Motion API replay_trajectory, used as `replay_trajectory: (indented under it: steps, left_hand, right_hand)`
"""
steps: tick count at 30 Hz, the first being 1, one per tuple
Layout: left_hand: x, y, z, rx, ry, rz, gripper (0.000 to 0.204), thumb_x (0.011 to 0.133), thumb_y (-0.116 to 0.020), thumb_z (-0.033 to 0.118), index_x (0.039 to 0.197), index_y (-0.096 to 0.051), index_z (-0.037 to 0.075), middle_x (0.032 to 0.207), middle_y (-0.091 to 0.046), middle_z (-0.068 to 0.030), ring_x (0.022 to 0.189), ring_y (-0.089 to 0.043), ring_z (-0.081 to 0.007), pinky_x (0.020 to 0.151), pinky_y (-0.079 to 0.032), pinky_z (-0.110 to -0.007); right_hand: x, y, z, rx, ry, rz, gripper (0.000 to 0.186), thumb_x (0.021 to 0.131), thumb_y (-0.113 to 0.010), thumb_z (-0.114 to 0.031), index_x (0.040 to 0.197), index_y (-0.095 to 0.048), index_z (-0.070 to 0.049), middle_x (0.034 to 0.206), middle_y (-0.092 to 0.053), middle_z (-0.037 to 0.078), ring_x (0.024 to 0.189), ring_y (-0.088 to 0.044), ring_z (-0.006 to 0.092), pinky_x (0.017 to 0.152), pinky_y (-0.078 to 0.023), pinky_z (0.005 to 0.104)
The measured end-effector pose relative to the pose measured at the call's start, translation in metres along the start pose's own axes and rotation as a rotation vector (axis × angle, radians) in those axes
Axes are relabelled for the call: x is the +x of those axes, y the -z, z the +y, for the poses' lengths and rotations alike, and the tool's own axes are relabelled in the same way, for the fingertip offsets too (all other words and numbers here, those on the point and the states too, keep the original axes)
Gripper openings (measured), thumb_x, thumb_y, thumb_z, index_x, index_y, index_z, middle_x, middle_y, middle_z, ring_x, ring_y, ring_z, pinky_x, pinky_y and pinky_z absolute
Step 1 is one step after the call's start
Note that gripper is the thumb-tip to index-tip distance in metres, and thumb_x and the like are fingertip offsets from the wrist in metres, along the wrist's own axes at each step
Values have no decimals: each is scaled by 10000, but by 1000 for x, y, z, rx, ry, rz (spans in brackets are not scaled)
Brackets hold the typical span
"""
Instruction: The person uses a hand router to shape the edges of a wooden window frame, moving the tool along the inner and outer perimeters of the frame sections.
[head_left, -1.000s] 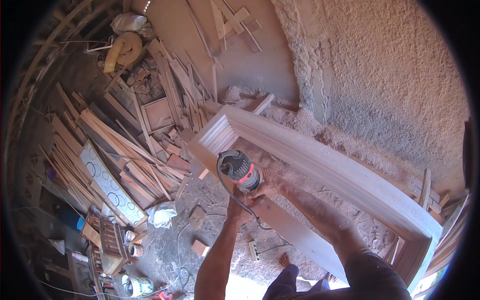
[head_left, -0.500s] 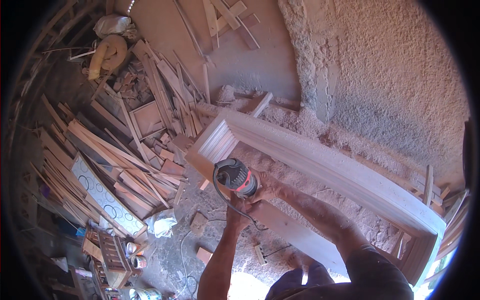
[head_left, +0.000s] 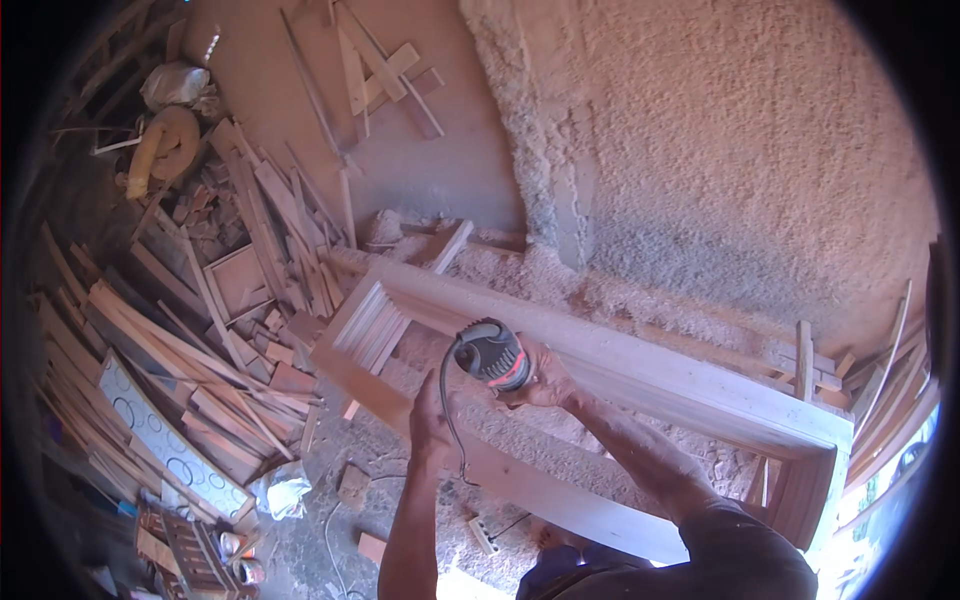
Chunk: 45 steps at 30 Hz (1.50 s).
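A corded router [head_left: 492,357], dark grey with a red band, is in my right hand [head_left: 547,377], whose fingers wrap round its lower right side. Its base is hidden from above. Below it lies a big rectangular wooden frame [head_left: 640,375] with stepped mouldings along its inner edges. The router is over the opening near the frame's left end. My left hand [head_left: 431,418] is apart from the tool, over the near rail, with fingers stretched upward and nothing seen in it. The black cable [head_left: 449,415] hangs from the router's top, passing close to that hand.
Offcuts and long strips [head_left: 190,350] pile up on the left, beside a circle-patterned board [head_left: 160,430]. A power strip [head_left: 484,535] and a wood block [head_left: 354,485] lie on the floor near me. Sawdust banks against the rough wall [head_left: 720,150] behind the frame.
My left hand has let go of the router and drawn away to the left. My right hand has carried the router off the near rail, over the opening. The view has shifted right.
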<state>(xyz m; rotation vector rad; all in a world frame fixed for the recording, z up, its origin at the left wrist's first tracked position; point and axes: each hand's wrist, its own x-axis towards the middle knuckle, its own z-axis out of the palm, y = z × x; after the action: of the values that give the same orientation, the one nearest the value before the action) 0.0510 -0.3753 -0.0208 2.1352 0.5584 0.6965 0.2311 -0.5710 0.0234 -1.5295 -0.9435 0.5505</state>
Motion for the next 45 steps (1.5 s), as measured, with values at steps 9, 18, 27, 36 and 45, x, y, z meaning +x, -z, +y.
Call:
replay_trajectory:
  steps: [9, 18, 27, 36, 45]
  left_hand:
    - [93, -152, 48, -1234, 944, 100, 636, 980, -731, 373, 1473, -472, 65, 1399, -515, -103, 1284, -538, -222, 1118, -457, -464]
    - [109, -214, 31, -1124, 1001, 156, 710, 923, -752, 364, 1508, -492, 56, 1500, -543, -114, 1382, -513, -299, 1214, -312, -485]
    - [143, -202, 37, -908, 1064, -23, 663, 935, -723, 355, 1484, -507, 54, 1567, -474, -166, 1403, -499, -309, 1217, -314, -475]
    - [106, -173, -22, -722, 1157, 37, 618, 902, -771, 332, 1426, -568, 74, 1504, -526, -157, 1350, -530, -324, 1161, -384, -491]
    - [219, -186, 95, -1305, 703, 74, 575, 869, -818, 309, 1367, -628, 94, 1441, -578, -149, 1296, -561, -340, 1106, -455, -508]
  right_hand:
    - [-192, 134, -17, -392, 235, 511, 758, 637, -963, -301, 1273, -617, -75, 1176, -716, 110, 1112, -685, 270, 1006, -510, 415]
    - [-445, 105, -40, -232, 1, 1286, 756, 678, -963, -332, 1288, -619, -46, 1297, -680, 108, 1156, -669, 250, 1027, -505, 423]
    - [-596, 1, -31, -378, -125, 1878, 711, 765, -918, -195, 1370, -585, -27, 1309, -671, 119, 1169, -666, 229, 1013, -540, 406]
    - [-657, -70, -60, -450, 153, 2217, 738, 743, -888, 2, 1416, -585, -12, 1283, -667, 122, 1079, -691, 214, 897, -613, 361]
    - [-669, -87, -112, -602, 332, 2320, 795, 698, -876, -6, 1425, -554, -28, 1309, -645, 97, 1191, -634, 234, 1008, -536, 392]
